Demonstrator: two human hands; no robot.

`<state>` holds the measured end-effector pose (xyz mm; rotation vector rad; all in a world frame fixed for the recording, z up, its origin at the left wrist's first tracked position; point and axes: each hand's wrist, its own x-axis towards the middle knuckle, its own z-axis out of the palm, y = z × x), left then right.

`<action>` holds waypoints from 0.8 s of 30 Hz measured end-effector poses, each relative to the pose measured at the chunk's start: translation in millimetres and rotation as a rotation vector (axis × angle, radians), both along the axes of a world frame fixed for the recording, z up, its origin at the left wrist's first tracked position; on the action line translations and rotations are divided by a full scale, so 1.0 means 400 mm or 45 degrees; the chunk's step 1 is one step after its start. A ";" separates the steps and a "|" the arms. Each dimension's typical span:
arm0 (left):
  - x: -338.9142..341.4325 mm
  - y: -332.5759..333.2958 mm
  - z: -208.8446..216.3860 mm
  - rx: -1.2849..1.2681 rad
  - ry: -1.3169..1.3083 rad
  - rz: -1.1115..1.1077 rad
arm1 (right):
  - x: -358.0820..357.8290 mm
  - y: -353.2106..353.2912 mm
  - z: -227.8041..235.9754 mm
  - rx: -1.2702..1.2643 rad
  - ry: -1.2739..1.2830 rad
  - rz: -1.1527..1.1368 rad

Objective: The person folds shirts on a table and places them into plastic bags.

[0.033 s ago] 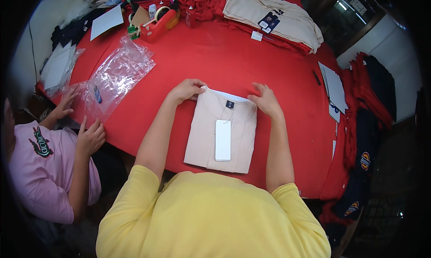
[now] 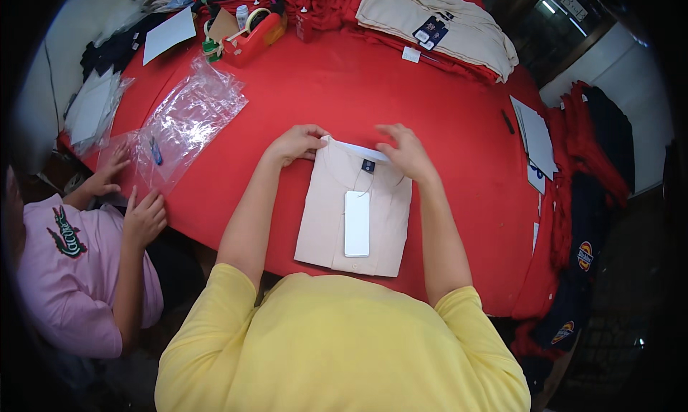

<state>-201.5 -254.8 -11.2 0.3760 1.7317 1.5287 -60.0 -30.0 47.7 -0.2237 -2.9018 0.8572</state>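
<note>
A folded cream shirt (image 2: 322,211) lies in front of me with its neckline at the far end. A blank white hang tag (image 2: 357,224) rests on its front, below a small dark neck label (image 2: 368,165). Along the neckline shows a strip of something white (image 2: 355,150). My left hand (image 2: 297,144) pinches the shirt's far left corner. Over the far right corner hovers my right hand (image 2: 410,154), thumb and forefinger apart and curved toward the neckline; whether it touches the cloth is hard to tell.
At left, a person's hands (image 2: 145,217) rest near a clear plastic bag (image 2: 193,104). Farther back stand a red tape dispenser (image 2: 254,43) and a white card (image 2: 170,36). Cream garments (image 2: 430,18) are piled far right, with white sheets (image 2: 532,136) at the right edge.
My right hand has shifted left along the neckline, from the shirt's far right corner inward. My left hand keeps its pinch.
</note>
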 end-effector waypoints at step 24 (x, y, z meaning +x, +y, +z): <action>0.067 0.054 0.061 -0.433 1.091 0.058 | 0.101 0.148 -0.093 -0.193 -0.001 -0.377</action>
